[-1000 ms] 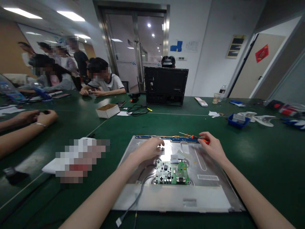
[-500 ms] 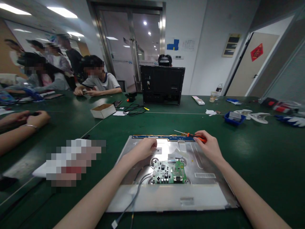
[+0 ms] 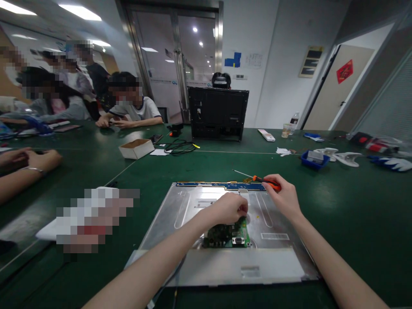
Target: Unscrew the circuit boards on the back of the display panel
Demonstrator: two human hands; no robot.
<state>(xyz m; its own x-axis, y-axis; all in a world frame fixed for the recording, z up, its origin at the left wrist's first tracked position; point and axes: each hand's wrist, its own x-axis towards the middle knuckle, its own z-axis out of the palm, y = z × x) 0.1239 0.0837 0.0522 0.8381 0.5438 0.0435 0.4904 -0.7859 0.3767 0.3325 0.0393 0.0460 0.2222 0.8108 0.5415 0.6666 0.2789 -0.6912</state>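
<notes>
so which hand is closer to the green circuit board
Left. The left hand rests right on the upper edge of the green circuit board, covering part of it. The right hand is off to the upper right, holding an orange screwdriver near the panel's far edge.

A bare metal panel (image 3: 222,240) lies flat on the green table (image 3: 354,206), a blue strip along its far edge. The left hand (image 3: 229,208) rests curled on the top of the green circuit board (image 3: 229,235) at the panel's middle, fingers closed over its upper edge. The right hand (image 3: 283,196) sits at the far right corner, its grip around an orange-handled screwdriver (image 3: 262,180) whose thin shaft points left. Farther off stand a black monitor shell (image 3: 217,113) and a small cardboard box (image 3: 136,148)
</notes>
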